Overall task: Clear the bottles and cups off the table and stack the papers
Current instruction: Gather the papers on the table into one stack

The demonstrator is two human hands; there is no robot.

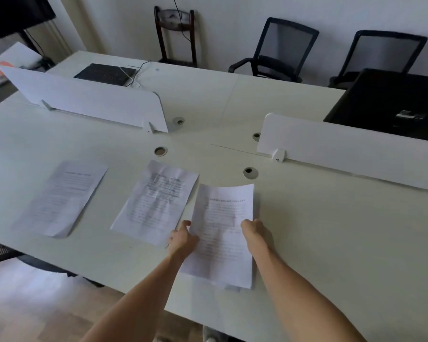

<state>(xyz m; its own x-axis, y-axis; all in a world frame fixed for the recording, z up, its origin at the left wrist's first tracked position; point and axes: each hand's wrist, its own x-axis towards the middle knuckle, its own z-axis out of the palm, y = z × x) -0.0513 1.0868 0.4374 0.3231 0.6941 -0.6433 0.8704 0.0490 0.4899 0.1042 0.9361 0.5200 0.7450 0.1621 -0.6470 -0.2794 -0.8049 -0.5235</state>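
Observation:
Three lots of printed paper lie on the white table (319,230). The right-hand paper (223,218) looks like a thin stack, raised a little at its far end. My left hand (183,236) grips its left edge and my right hand (255,233) grips its right edge. A creased middle sheet (156,201) lies flat just left of my left hand. A third sheet (62,198) lies further left, apart from the others. No bottles or cups show on the table.
Two white desk dividers (89,99) (351,149) stand across the table. Cable holes (250,172) dot the middle. A black laptop (104,74) sits far left, a black case (391,102) far right. Chairs (282,48) line the wall.

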